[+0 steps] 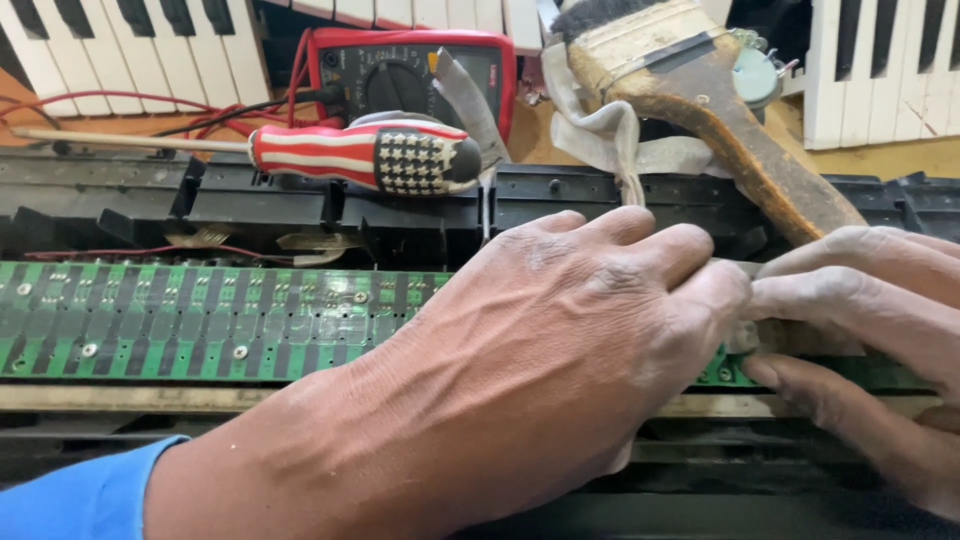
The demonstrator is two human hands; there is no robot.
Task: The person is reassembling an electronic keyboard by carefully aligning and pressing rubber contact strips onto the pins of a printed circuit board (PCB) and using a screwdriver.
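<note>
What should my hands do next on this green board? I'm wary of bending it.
Probably ease the grey strip gently along the green circuit board, low and slow. The left hand and right hand both pinch it at the board's right end, and the board looks thin and still screwed down.

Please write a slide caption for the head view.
Both hands, left and right, press on a green circuit board below a striped screwdriver.
</note>
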